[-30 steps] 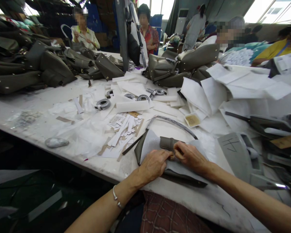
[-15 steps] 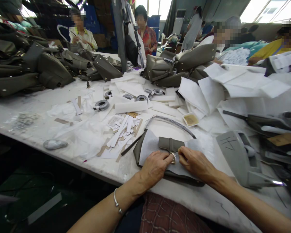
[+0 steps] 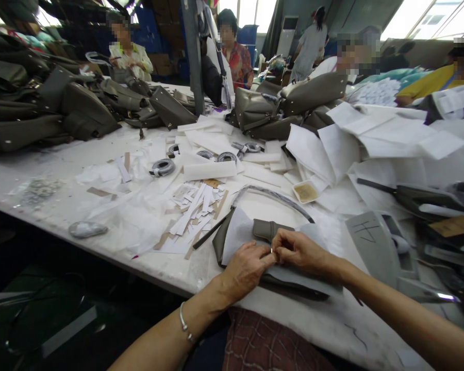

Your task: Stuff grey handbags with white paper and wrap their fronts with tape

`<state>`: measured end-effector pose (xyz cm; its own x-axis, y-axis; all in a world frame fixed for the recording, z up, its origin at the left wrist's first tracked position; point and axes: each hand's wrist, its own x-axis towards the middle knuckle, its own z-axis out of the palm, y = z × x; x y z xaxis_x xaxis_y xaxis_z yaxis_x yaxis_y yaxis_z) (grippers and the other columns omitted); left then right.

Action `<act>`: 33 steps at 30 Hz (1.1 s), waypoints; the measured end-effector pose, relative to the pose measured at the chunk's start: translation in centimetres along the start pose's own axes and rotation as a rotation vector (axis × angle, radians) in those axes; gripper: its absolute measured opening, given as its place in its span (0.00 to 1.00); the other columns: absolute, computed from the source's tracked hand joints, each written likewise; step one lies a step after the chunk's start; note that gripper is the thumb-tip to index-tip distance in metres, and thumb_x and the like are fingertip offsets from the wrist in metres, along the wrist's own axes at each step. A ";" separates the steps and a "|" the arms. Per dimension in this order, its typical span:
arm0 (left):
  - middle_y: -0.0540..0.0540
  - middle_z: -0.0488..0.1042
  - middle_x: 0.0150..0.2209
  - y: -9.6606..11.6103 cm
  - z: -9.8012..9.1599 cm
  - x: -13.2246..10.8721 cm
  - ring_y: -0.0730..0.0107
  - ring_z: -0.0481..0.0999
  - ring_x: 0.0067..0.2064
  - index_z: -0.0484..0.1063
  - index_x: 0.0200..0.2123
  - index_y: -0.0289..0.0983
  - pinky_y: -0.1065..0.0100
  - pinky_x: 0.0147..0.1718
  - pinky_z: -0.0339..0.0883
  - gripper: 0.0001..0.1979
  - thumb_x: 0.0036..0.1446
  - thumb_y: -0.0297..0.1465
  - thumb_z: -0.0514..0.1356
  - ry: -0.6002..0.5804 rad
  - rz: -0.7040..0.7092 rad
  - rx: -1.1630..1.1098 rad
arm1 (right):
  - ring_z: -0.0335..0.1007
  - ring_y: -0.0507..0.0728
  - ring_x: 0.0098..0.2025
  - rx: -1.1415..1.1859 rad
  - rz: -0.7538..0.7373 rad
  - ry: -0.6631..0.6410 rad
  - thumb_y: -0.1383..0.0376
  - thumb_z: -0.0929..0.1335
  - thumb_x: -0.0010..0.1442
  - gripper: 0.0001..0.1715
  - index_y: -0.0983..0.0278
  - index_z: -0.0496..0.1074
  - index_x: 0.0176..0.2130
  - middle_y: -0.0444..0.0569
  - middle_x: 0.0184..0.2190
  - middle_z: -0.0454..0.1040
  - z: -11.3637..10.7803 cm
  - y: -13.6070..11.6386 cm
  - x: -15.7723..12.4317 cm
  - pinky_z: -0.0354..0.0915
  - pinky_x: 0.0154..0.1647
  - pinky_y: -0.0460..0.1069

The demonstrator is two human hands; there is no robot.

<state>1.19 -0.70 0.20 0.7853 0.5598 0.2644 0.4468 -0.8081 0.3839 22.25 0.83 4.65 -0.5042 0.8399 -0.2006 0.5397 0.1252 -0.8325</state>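
Note:
A dark olive-grey handbag (image 3: 221, 238) lies in front of me, partly covered by a white protective sheet (image 3: 234, 234). Its wrapped handle (image 3: 272, 189) arches away on the far side. A small flap with a strap (image 3: 263, 229) sits on its front. My left hand (image 3: 245, 268) rests on the sheet, thumb and fingers closed at the metal clasp (image 3: 271, 251). Right against it, my right hand (image 3: 299, 250) pinches at the same clasp, fingers curled. Both hands hide most of the clasp, and whatever is between the right fingertips cannot be made out.
Paper strips (image 3: 199, 208) and wrapped straps (image 3: 162, 167) lie beyond the bag. A small yellowish dish (image 3: 305, 191) and a grey tape dispenser (image 3: 367, 234) are at right. Handbags are piled (image 3: 85, 111) far left. Several people work around the table.
My right hand has moved left and over the clasp, which showed between the hands before and is now mostly covered. The left hand has barely moved.

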 end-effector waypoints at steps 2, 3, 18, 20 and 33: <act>0.46 0.74 0.44 0.2 -0.1 0.1 0.66 0.73 0.47 0.67 0.53 0.38 0.62 0.54 0.64 0.13 0.68 0.25 0.51 -0.002 -0.006 0.016 | 0.68 0.52 0.28 -0.261 -0.069 -0.069 0.71 0.63 0.57 0.04 0.62 0.64 0.32 0.44 0.26 0.72 -0.6 -0.8 0.4 0.61 0.29 0.46; 0.46 0.74 0.43 0.3 -0.2 0.2 0.66 0.73 0.46 0.67 0.53 0.38 0.63 0.52 0.65 0.13 0.68 0.25 0.51 -0.005 -0.008 0.022 | 0.68 0.53 0.29 -0.416 -0.106 -0.105 0.71 0.64 0.57 0.04 0.62 0.65 0.33 0.44 0.27 0.72 -0.8 -1.2 0.6 0.60 0.29 0.47; 0.49 0.77 0.39 -0.5 -1.9 1.1 0.69 0.75 0.41 0.73 0.41 0.38 0.71 0.42 0.65 0.13 0.68 0.36 0.51 0.126 -0.372 -0.663 | 0.72 0.53 0.29 0.278 0.118 0.191 0.67 0.66 0.55 0.02 0.62 0.66 0.31 0.43 0.27 0.75 -1.0 -2.6 -0.6 0.68 0.33 0.48; 0.50 0.77 0.34 -0.8 -2.4 1.4 0.70 0.74 0.36 0.74 0.37 0.36 0.72 0.36 0.64 0.17 0.66 0.42 0.53 0.116 -0.446 -0.783 | 0.71 0.52 0.28 0.366 0.105 0.262 0.65 0.68 0.55 0.06 0.61 0.65 0.30 0.41 0.25 0.73 0.5 -2.2 -0.3 0.68 0.31 0.48; 0.54 0.66 0.24 0.1 -1.8 3.2 0.73 0.64 0.28 0.68 0.23 0.36 0.71 0.26 0.51 0.10 0.54 0.34 0.58 0.028 -0.621 -0.705 | 0.74 0.54 0.25 0.534 0.302 0.193 0.57 0.74 0.49 0.21 0.61 0.61 0.34 0.40 0.23 0.73 0.3 -1.6 -0.6 0.70 0.31 0.51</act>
<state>2.96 1.40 2.68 0.4788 0.8651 -0.1494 0.4120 -0.0712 0.9084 21.48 -0.06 6.00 -0.2256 0.8832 -0.4111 0.2042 -0.3697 -0.9064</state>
